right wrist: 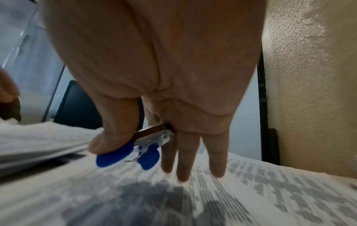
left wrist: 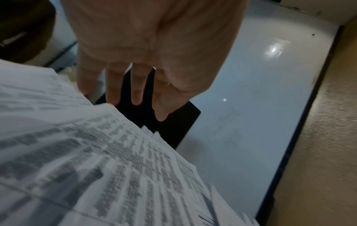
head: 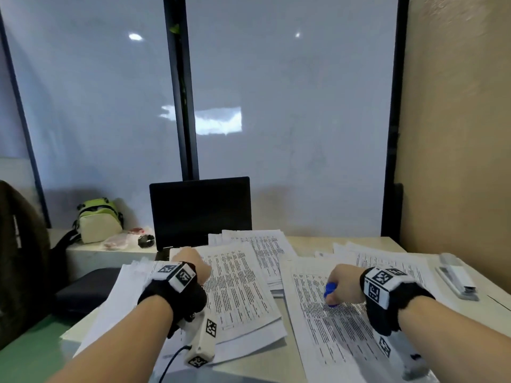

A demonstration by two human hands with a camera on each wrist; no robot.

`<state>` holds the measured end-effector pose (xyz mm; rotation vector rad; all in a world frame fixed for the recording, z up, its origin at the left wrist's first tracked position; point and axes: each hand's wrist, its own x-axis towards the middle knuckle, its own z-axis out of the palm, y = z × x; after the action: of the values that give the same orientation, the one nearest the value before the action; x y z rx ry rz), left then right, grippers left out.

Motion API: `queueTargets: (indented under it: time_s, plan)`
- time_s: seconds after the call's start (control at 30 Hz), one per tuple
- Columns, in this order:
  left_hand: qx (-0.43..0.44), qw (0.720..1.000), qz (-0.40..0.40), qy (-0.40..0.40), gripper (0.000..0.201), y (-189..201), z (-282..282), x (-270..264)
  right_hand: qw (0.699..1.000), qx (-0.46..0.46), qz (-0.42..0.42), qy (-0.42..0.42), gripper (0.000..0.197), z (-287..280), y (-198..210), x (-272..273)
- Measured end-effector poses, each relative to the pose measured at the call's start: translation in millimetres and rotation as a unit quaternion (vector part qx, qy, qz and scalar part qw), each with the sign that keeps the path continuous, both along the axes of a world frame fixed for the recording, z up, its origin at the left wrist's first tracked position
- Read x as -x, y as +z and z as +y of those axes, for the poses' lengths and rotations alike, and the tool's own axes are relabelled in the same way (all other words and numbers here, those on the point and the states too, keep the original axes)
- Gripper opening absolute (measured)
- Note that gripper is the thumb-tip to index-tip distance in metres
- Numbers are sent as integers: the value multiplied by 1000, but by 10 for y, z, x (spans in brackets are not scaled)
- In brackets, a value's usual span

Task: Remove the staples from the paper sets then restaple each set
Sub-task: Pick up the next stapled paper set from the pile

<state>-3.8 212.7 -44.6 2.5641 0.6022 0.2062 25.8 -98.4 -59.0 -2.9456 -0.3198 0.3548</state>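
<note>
Pinched between the thumb and a finger of the right hand [head: 344, 284] is a blue staple remover [head: 329, 289]. From the head view, this hand sits over the right stack of papers [head: 334, 324] on the desk [head: 304, 241]. The left hand [head: 190, 265] is over the left stack of papers [head: 237, 286], at its far edge. A gray stapler [head: 456, 276] lies on the desk to the right, apart from both hands. A dark laptop [head: 200, 210] stands behind the papers. A green and white bag [head: 99, 219] sits far to the left.

From the left wrist view, the left hand [left wrist: 146, 45] has its fingers [left wrist: 137, 85] straight and spread, holding nothing. They hang above the edge of the blurry printed sheets [left wrist: 96, 168].

From the right wrist view, the right hand [right wrist: 154, 76] grips the staple remover [right wrist: 135, 149]. Its blue grips and silver metal claws point down at the printed page [right wrist: 251, 191]. The other three fingers [right wrist: 216, 152] reach straight down toward the page; it is too blurry to tell if they touch it.
</note>
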Motion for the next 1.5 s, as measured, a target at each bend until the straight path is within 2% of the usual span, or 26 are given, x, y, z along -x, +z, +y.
queueTargets:
  time_s: [0.07,0.17,0.27,0.33,0.5,0.6,0.67,0.73,0.83,0.97,1.07,1.2,1.3,1.4,1.5]
  plan:
    - [33,999,-1,-40,15,-19,-179,-55,999,32,13,-4,30,-63,-51,15]
    - [80,990,33,-109,13,-67,-506,-120,999,30,25,1,41,-162,-63,49]
    - [120,977,75,-161,12,-178,-814,-184,1000,16,24,13,40,-228,-47,75]
    - [146,969,93,-176,21,-293,-974,-260,1000,2,25,16,40,-272,-60,69]
    - [167,961,114,-186,11,-426,-1256,-500,998,-36,47,26,43,-387,-44,-9]
    - [188,963,92,-172,32,-460,-1343,-651,997,-32,54,39,44,-419,-20,-69]
    - [238,959,69,-140,41,-467,-1378,-726,997,-28,59,47,44,-424,-12,-106]
    - [267,954,39,-132,28,-473,-1424,-771,996,-21,60,55,44,-424,-8,-134]
    - [262,953,-22,-150,16,-488,-1537,-836,996,-15,56,63,44,-433,-16,-179]
    - [305,935,-50,-173,27,-437,-1714,-921,996,0,40,82,48,-457,-34,-214]
    - [305,932,-89,-174,23,-379,-1755,-980,995,-12,43,90,49,-494,-62,-226]
    - [349,910,-118,-190,23,-310,-1747,-963,994,-32,41,92,49,-537,-90,-204]
    - [424,873,-123,-207,23,-158,-1739,-797,996,-40,12,79,42,-583,-84,-170]
    - [486,835,-117,-229,25,9,-1683,-614,994,-59,-87,35,39,-609,41,-123]
    - [528,803,-116,-251,22,152,-1641,-470,973,-107,-204,20,36,-563,304,-47]
